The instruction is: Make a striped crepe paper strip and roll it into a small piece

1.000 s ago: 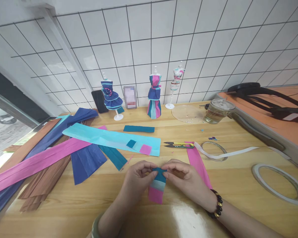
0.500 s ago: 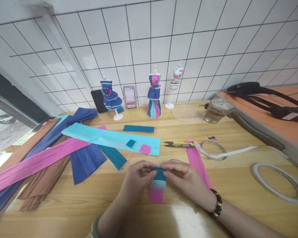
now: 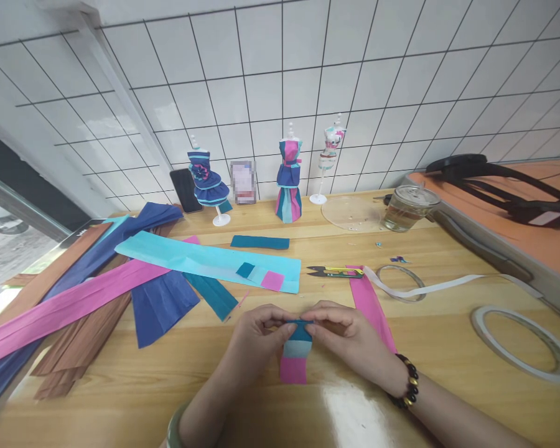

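Observation:
A small striped paper piece (image 3: 297, 350), teal at the top, pale blue in the middle and pink at the bottom, hangs between my hands above the wooden table. My left hand (image 3: 260, 333) pinches its top left corner between thumb and fingers. At the top right corner, my right hand (image 3: 343, 330) pinches it the same way. The teal top edge looks folded over. Beyond my hands, yellow-handled thread snips (image 3: 336, 272) touch a pink strip (image 3: 371, 311). Small teal and pink squares (image 3: 272, 280) lie on a light blue strip (image 3: 182, 255).
Coloured paper strips (image 3: 163, 305) pile up at the left. Three small dress forms (image 3: 289, 177) stand by the tiled wall, near a phone (image 3: 185, 190). A glass cup (image 3: 408, 208), a clear disc (image 3: 352, 213) and tape rolls (image 3: 525, 343) are at the right.
The teal top edge of the striped piece has folded down between my fingers, so less of the teal part shows. My hands have hardly moved.

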Tool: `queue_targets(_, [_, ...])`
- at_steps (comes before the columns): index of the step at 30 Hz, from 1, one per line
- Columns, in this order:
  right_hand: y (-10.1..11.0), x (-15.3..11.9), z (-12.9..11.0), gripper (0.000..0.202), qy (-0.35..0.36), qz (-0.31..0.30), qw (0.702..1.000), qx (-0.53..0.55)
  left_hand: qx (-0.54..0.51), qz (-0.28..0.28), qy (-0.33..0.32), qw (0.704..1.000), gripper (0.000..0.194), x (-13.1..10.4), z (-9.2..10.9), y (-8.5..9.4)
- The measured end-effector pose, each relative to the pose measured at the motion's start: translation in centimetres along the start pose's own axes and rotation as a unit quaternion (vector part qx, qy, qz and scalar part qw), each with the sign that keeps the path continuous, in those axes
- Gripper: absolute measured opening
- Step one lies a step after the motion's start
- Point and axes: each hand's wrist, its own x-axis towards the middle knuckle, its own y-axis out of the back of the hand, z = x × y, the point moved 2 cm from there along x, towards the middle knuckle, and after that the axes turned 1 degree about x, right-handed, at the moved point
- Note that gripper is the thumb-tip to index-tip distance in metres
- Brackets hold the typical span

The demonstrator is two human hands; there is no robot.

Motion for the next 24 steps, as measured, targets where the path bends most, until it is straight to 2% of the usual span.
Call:
queue_targets(7, [0.1,0.1,0.2,0.018,-0.008,0.005,1.0,-0.019,0.0,0.012,0.014,1.0,0.009,0.0,0.1,0.0])
queue_targets(15, [0.1,0.0,0.1,0.016,-0.011,0.003,0.999,-0.037,-0.025,0.011,0.042,0.999,0.016,-0.1,0.4,-0.2])
queue_targets(21, [-0.1,-0.1,0.7,0.021,-0.033,0.035,0.999,-0.007,-0.023,0.026,0.045,0.998,0.015,0.0,0.2,-0.2])
queue_targets(24, [-0.3,-0.1,1.1,0.022,-0.043,0.031,0.999,0.008,-0.028,0.028,0.041,0.998,0.014,0.0,0.4,-0.3])
